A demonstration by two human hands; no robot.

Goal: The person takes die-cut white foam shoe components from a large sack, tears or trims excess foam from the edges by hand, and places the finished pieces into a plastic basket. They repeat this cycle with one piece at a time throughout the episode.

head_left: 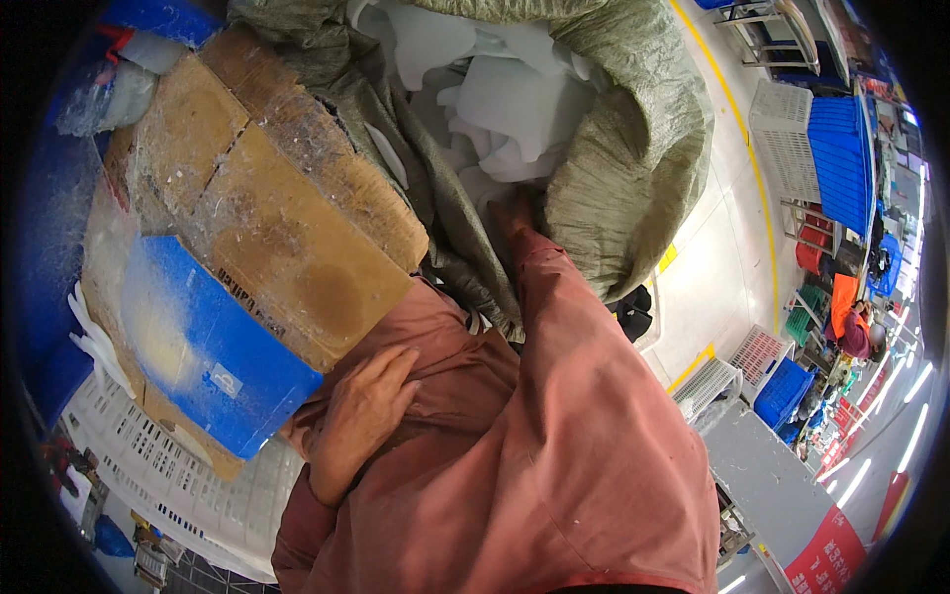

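My right arm reaches forward into a big olive-green woven sack (633,148). Inside it lie many flat white pieces (515,99) with curved, cut-out edges. My right hand (513,212) is down at the near side of these pieces, against the sack's inner wall. Its fingers are mostly hidden, so I cannot see whether it grips one. My left hand (368,411) rests on my thigh, fingers stretched out and nothing in them. Beside it on the left stands a worn brown cardboard sheet (297,252), dusty and scuffed, over a blue panel (213,346).
A white perforated crate (188,485) sits below the cardboard at left, with white pieces (97,337) at its edge. Right of the sack, a yellow line (757,188) crosses the pale floor. Farther right are a blue crate (839,148), a grey surface (762,475) and a person (856,332).
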